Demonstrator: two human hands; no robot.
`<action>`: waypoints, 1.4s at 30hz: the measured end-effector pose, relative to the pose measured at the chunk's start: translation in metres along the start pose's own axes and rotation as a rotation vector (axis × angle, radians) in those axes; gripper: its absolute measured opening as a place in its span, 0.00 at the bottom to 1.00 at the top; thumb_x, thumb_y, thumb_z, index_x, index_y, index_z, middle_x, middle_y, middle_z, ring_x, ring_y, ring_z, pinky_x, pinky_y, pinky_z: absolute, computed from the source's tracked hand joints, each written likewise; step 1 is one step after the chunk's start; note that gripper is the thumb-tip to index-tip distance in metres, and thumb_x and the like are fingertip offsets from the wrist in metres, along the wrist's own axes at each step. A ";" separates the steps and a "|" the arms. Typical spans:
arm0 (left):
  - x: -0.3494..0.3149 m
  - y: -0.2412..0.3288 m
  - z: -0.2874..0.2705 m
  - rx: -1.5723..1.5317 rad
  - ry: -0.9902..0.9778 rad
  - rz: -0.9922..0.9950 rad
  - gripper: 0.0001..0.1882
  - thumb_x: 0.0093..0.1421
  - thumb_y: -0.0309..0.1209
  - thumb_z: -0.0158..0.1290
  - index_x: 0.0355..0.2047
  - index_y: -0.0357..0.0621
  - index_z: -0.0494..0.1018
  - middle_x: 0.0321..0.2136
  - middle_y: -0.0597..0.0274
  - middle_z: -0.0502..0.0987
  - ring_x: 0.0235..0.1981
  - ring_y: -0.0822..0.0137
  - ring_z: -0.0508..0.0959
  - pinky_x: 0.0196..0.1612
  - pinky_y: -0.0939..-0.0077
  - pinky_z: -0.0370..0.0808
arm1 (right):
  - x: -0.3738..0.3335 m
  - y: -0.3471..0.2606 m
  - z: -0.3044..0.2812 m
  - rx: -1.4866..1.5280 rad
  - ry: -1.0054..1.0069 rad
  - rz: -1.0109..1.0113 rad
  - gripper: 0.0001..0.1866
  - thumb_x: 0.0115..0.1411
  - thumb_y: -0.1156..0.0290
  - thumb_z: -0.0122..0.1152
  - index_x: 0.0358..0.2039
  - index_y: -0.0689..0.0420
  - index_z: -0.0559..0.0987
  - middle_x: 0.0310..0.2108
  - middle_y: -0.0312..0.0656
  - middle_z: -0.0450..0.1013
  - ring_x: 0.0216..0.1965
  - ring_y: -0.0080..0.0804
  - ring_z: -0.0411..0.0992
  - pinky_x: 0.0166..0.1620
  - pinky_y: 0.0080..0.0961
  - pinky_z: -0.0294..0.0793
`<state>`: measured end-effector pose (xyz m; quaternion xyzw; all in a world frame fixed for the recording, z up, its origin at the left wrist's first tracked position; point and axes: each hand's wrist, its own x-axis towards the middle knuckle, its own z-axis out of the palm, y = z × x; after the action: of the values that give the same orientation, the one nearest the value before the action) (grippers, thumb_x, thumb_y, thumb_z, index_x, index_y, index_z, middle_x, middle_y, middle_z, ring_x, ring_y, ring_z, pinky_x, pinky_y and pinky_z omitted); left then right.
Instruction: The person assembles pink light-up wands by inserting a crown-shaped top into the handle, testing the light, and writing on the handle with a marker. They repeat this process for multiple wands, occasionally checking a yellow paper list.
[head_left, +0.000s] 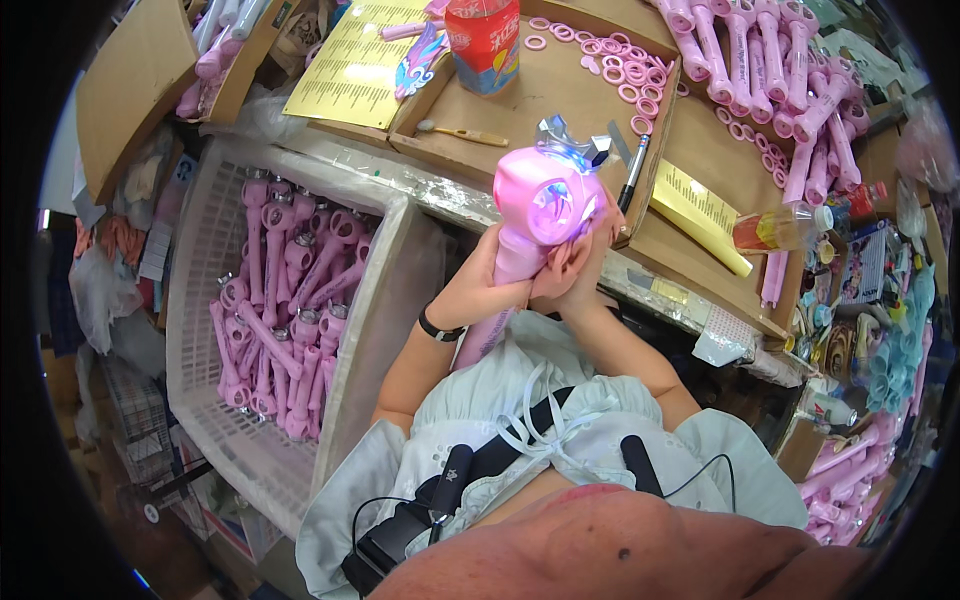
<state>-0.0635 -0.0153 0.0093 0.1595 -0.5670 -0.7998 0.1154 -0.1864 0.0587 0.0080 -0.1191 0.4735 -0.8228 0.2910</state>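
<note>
Pink wand (535, 215), handle (514, 262) wrapped by curled left hand (490, 292), lit head (520, 185) held above it, right side touched by half-curled right hand (580, 262), grip unclear

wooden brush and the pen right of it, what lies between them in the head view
In the head view, the silver-topped pink wand and a thin grey strip come between the wooden brush and the pen, the strip nearer the pen.

The left hand (490, 287) is gripping a pink plastic toy wand (520, 195) with a lit round head and silver top, the right hand (580, 265) is supporting its side, and similar pink wand pieces (275, 345) are filling a white plastic crate (198, 300).
</note>
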 end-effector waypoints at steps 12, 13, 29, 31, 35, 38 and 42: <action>-0.005 0.006 -0.002 -0.135 -0.136 0.002 0.37 0.52 0.17 0.52 0.60 0.43 0.47 0.33 0.61 0.70 0.23 0.73 0.73 0.27 0.78 0.71 | 0.015 -0.052 0.005 0.172 -0.173 0.162 0.16 0.63 0.53 0.48 0.36 0.55 0.67 0.24 0.38 0.68 0.20 0.25 0.69 0.23 0.21 0.70; -0.005 0.007 -0.002 -0.147 -0.144 -0.005 0.37 0.52 0.17 0.52 0.59 0.43 0.48 0.32 0.61 0.70 0.23 0.73 0.73 0.27 0.78 0.71 | 0.018 -0.056 0.006 0.187 -0.160 0.172 0.16 0.63 0.54 0.48 0.38 0.55 0.68 0.26 0.39 0.69 0.22 0.25 0.69 0.25 0.21 0.71; -0.005 0.001 0.014 0.012 -0.065 -0.158 0.28 0.54 0.23 0.54 0.53 0.40 0.54 0.29 0.62 0.70 0.21 0.75 0.72 0.23 0.79 0.71 | 0.058 -0.069 -0.010 -0.563 -0.168 -0.439 0.09 0.58 0.71 0.57 0.28 0.65 0.74 0.13 0.34 0.68 0.17 0.16 0.66 0.20 0.17 0.63; -0.006 -0.001 0.012 -0.017 -0.054 -0.185 0.28 0.54 0.23 0.54 0.52 0.40 0.55 0.29 0.62 0.70 0.21 0.75 0.72 0.23 0.80 0.71 | 0.063 -0.065 -0.004 -0.411 -0.076 -0.346 0.09 0.58 0.71 0.58 0.25 0.63 0.73 0.14 0.33 0.68 0.17 0.15 0.65 0.20 0.16 0.62; -0.016 0.001 -0.001 -0.191 -0.094 -0.109 0.27 0.53 0.22 0.53 0.52 0.39 0.56 0.29 0.61 0.70 0.21 0.74 0.72 0.24 0.80 0.70 | 0.083 -0.075 -0.004 -0.159 0.105 -0.452 0.10 0.60 0.68 0.57 0.26 0.61 0.72 0.17 0.34 0.68 0.17 0.17 0.65 0.21 0.16 0.61; -0.023 0.002 -0.007 -0.211 -0.058 -0.077 0.27 0.53 0.22 0.53 0.52 0.39 0.56 0.29 0.61 0.70 0.21 0.73 0.72 0.25 0.79 0.71 | 0.096 -0.086 -0.004 0.032 0.036 -0.596 0.09 0.59 0.68 0.57 0.30 0.63 0.73 0.17 0.35 0.68 0.17 0.20 0.67 0.22 0.14 0.65; -0.023 0.003 -0.009 -0.223 -0.072 -0.037 0.28 0.53 0.24 0.54 0.53 0.39 0.56 0.30 0.61 0.70 0.22 0.73 0.72 0.26 0.79 0.71 | 0.121 -0.089 0.005 -0.702 -0.399 -0.419 0.19 0.55 0.64 0.62 0.38 0.67 0.71 0.28 0.44 0.72 0.30 0.32 0.73 0.35 0.23 0.72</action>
<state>-0.0389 -0.0156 0.0118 0.1274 -0.4754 -0.8651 0.0972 -0.3137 0.0177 0.0759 -0.4600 0.6242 -0.6144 0.1460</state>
